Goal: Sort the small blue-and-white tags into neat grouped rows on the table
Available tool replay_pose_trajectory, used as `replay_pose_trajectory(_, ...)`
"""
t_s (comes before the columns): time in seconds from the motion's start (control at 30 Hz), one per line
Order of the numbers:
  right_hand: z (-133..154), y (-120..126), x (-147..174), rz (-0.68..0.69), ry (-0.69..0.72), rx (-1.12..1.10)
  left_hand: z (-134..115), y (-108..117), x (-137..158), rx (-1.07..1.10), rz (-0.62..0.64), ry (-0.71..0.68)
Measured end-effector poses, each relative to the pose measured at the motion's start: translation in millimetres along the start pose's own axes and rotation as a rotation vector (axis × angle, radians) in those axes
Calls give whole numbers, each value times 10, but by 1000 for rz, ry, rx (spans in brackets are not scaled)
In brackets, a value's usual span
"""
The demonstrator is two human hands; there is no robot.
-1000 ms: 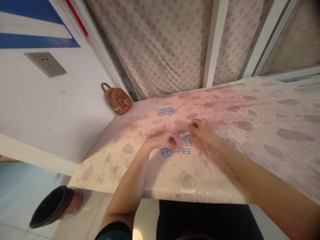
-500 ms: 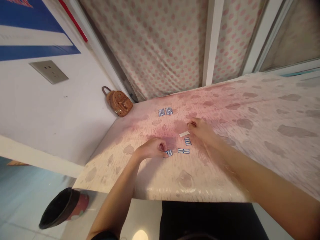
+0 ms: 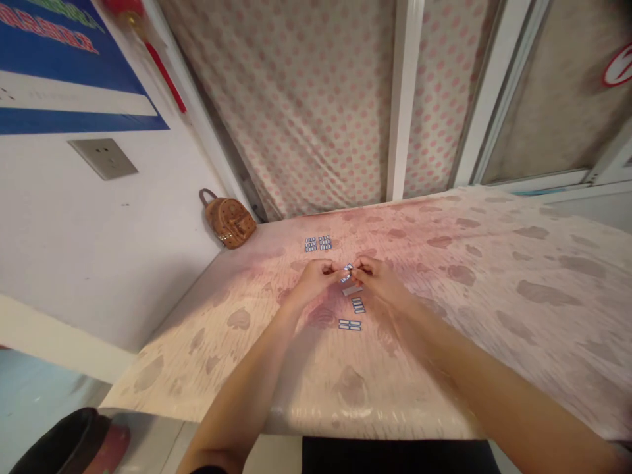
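Note:
My left hand (image 3: 316,278) pinches a small piece of blue-bordered white sticker labels (image 3: 346,272), raised just over the table. At the piece's right edge, my right hand (image 3: 378,276) is closed in a pinch too; its fingertips partly cover the labels. Just below the hands lies a plain pale strip (image 3: 352,289). Nearer to me are a slanted column of labels (image 3: 358,305) and a small block of labels (image 3: 350,325), both flat on the table. Two larger label groups, a left one (image 3: 311,245) and a right one (image 3: 324,242), lie side by side beyond my hands.
A patterned cloth covers the table (image 3: 434,316). A small brown backpack-shaped bag (image 3: 230,222) sits at the back left corner against the wall. Behind the table hangs a dotted curtain (image 3: 296,118). A dark-mouthed bin (image 3: 74,441) stands on the floor at the left.
My left hand has lifted the label piece from the table and moved it forward and right. My right hand has come in to meet it. The view has shifted slightly.

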State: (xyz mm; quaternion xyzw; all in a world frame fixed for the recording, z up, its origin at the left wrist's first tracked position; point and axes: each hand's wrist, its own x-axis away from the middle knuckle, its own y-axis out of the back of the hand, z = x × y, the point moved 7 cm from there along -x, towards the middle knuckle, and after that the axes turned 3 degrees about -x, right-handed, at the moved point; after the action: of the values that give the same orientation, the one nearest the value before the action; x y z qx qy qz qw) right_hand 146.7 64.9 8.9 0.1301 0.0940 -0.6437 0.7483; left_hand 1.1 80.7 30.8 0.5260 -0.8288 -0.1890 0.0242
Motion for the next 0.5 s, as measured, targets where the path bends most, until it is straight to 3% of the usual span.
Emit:
replay_pose_trajectory(0.17, -36, 58, 2, -52, -26, -25, 74, -43, 123, 196, -96, 6)
replay_pose_trajectory(0.33, 2, 37, 38, -74, -25, 19, 110, 45, 172, 212, -165, 36)
replay_pose_trajectory(0.5, -53, 211, 34, -226, -39, 83, 176, 134, 158, 213, -254, 62)
